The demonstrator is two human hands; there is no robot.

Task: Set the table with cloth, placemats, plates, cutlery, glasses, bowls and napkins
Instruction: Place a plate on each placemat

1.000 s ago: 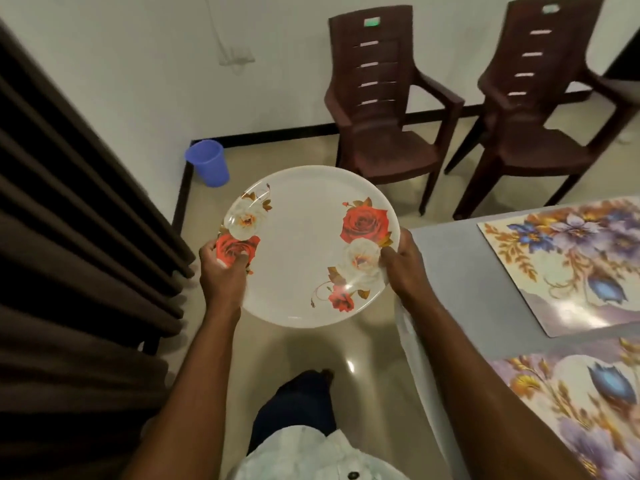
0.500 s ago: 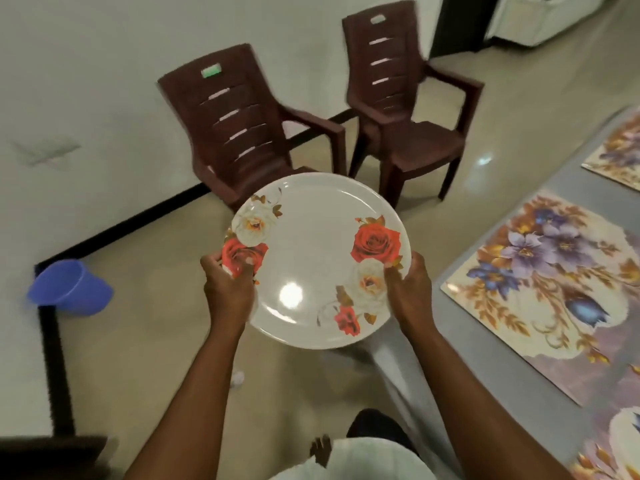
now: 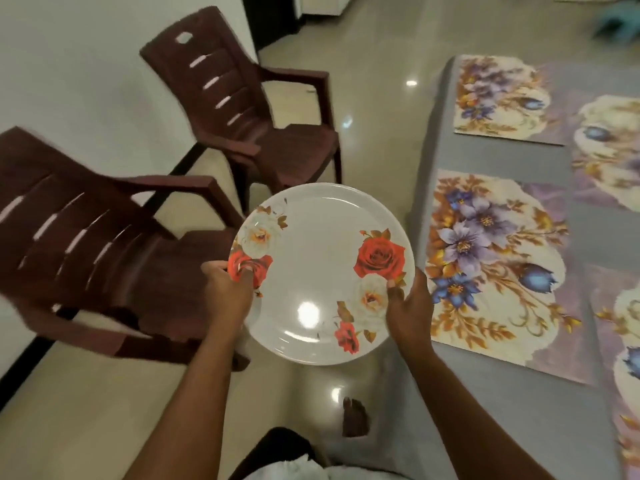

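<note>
A person holds a round white plate [image 3: 322, 271], printed with red and cream roses, level in front of their body. The left hand [image 3: 227, 296] grips the plate's left rim, thumb pressed on top over a red rose and fingers curled underneath. The right hand [image 3: 410, 306] grips the right rim the same way, thumb on top beside a cream rose. The plate hangs above the tiled floor [image 3: 104, 393], just beside the left edge of the desk [image 3: 502, 410], not touching it. The desk wears a grey cloth [image 3: 498, 157] with floral placemats on it. The nearest placemat [image 3: 491, 268], purple and blue flowers with gold leaves, lies right of the plate. A second placemat [image 3: 498, 98] lies farther along the same edge. Two dark brown plastic chairs [image 3: 104, 251] stand to the left by the white wall.
</note>
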